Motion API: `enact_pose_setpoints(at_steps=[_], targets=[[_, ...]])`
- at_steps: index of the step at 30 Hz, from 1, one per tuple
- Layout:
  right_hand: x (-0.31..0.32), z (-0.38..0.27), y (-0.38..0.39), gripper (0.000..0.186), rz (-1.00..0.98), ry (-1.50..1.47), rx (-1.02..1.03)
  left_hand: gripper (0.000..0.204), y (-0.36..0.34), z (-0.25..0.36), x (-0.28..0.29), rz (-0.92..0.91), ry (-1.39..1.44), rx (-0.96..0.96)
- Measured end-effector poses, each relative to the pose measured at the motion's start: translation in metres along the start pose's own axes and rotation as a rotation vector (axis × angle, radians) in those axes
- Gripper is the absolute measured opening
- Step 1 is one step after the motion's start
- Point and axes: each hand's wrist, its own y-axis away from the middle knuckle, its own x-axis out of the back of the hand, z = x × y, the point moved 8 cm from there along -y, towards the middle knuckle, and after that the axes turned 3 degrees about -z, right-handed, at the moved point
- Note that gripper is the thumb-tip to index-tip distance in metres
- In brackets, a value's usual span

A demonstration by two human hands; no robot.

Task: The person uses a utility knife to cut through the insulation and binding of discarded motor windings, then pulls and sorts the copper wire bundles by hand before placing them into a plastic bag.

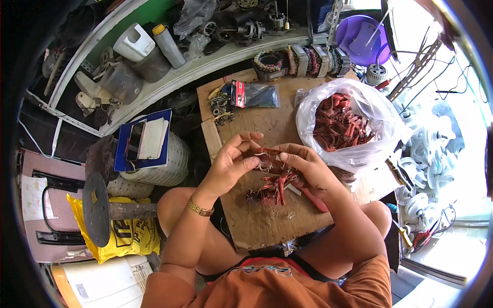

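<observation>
Both hands come together over a low wooden board. My left hand [233, 161] is closed, thumb and fingers pinching one end of a thin red-brown strip [269, 150] with pale threads hanging under it. At its other end, my right hand [303, 160] grips it between thumb and fingers. Right below lies a loose bundle of reddish strips [275, 187], with light-coloured thread scraps [291, 215] around it. A red-handled tool [314, 199] rests partly beneath my right hand and wrist; its working end is hidden.
A white plastic bag [377, 146] full of similar reddish strips [341, 123] stands at the board's right. Several motor stators [308, 60] line its far edge. A packet [257, 95] and small metal parts [222, 107] lie far left. A blue tray [125, 149] sits left.
</observation>
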Motion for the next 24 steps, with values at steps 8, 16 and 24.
enact_pose_setpoints(at_steps=[8, 16, 24], targets=[[-0.004, -0.014, -0.003, 0.037, 0.066, 0.215, 0.388, 0.043, -0.002, -0.015, 0.014, 0.235, 0.269, -0.035], [-0.016, -0.037, 0.022, 0.033, 0.423, 0.999, 0.591, 0.034, -0.002, -0.031, 0.005, 0.341, 0.298, -0.041], [-0.014, -0.031, 0.017, 0.018, 0.464, 1.115, 0.545, 0.033, -0.004, -0.031, -0.009, 0.343, 0.18, -0.047]])
